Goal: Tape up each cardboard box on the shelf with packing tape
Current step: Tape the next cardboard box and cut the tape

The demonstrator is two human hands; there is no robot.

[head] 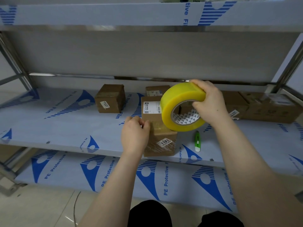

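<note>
left fingers (pixel 145 125) grip front box (pixel 161 141) | right fingers (pixel 199 104) grip 1 tape roll (pixel 167 110) | 5 boxes (pixel 109 99) | 1 cutter (pixel 197 141)

Tape roll (pixel 182 105), right of centre: glossy translucent yellow plastic film; inner core printed paper, matt.
Box (pixel 159 149), centre: matt brown cardboard, slightly rough; white paper label (pixel 165 142).
Shelf (pixel 65 125): smooth plastic film, faint sheen, blue print.
Frame post (pixel 13 63), upper left: bare grey metal.
Cutter (pixel 197 141): glossy green plastic.
Floor (pixel 41 207), lower left: glossy tile.
</note>
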